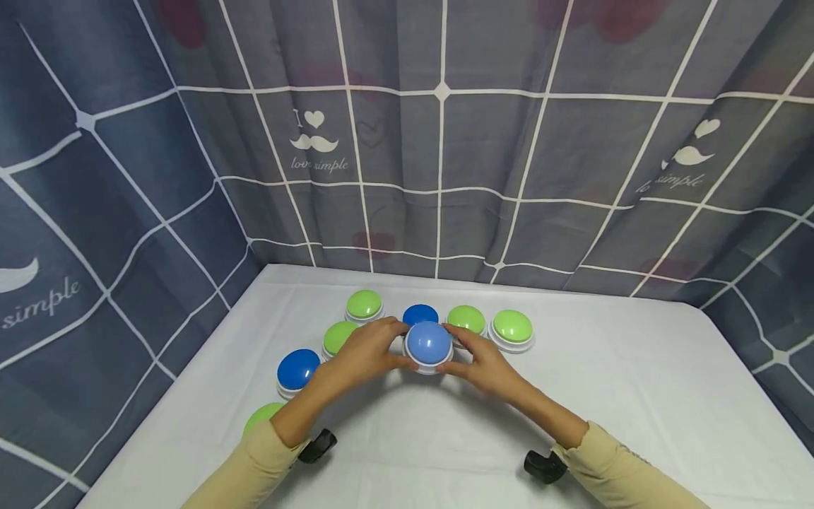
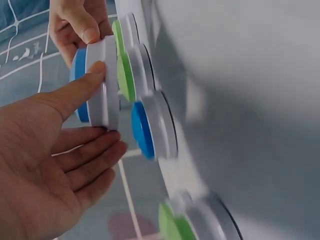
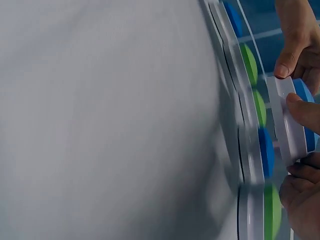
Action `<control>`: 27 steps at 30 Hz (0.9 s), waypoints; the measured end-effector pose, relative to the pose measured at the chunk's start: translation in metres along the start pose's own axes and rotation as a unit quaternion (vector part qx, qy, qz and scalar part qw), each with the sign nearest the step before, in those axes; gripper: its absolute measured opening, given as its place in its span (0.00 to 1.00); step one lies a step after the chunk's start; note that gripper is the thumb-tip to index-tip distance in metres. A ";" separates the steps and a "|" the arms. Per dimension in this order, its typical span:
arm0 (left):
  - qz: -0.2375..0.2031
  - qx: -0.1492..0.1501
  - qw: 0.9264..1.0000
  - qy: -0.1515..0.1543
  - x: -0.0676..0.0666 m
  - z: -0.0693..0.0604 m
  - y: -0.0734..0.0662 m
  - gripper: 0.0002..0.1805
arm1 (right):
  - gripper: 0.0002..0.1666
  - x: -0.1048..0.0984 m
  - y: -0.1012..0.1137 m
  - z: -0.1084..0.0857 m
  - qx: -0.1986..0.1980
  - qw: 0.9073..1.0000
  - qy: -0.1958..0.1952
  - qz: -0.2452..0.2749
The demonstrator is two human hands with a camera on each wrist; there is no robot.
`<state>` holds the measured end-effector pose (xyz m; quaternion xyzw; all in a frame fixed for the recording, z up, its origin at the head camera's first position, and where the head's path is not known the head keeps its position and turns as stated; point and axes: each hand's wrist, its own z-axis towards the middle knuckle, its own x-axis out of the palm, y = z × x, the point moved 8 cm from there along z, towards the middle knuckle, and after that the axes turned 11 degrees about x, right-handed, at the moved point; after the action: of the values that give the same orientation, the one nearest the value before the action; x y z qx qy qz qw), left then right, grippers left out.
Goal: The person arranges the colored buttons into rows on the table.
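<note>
A blue-domed push button (image 1: 429, 343) with a round white base is held up off the table between both hands. My left hand (image 1: 372, 351) grips its left side, thumb on the white base. From the right, my right hand (image 1: 486, 364) pinches the same base; its thumb (image 3: 296, 102) lies on the rim in the right wrist view. Just behind the held button, another blue button (image 1: 420, 313) stands on the table, partly hidden. A green button (image 1: 466, 318) is close to my right fingers, and another green button (image 1: 339, 335) sits partly behind my left hand.
The buttons stand in a bent row on a white-covered table (image 1: 445, 445). Farther along are green buttons at the back (image 1: 364, 304) and right (image 1: 512, 325), a blue button (image 1: 298, 369) and a green button (image 1: 262, 415) beside my left forearm. A grid-patterned curtain (image 1: 394, 141) surrounds the table.
</note>
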<state>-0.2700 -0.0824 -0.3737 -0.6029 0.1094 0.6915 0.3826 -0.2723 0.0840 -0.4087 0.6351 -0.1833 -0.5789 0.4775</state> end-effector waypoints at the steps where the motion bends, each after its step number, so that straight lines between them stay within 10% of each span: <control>1: 0.001 0.008 1.000 0.003 0.003 0.008 -0.002 0.30 | 0.42 -0.007 -0.004 -0.001 -0.001 1.000 -0.007 0.003; 14: -0.052 0.090 0.994 0.014 0.052 0.097 -0.043 0.32 | 0.42 -0.091 -0.050 -0.037 0.063 0.995 -0.076 -0.025; 27: -0.002 0.135 0.990 0.049 0.088 0.157 -0.079 0.33 | 0.44 -0.141 -0.084 -0.062 0.110 0.986 -0.105 -0.072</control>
<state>-0.3342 0.1028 -0.3908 -0.5789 0.2191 0.6394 0.4561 -0.2796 0.2595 -0.4062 0.6307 -0.2487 -0.6516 0.3403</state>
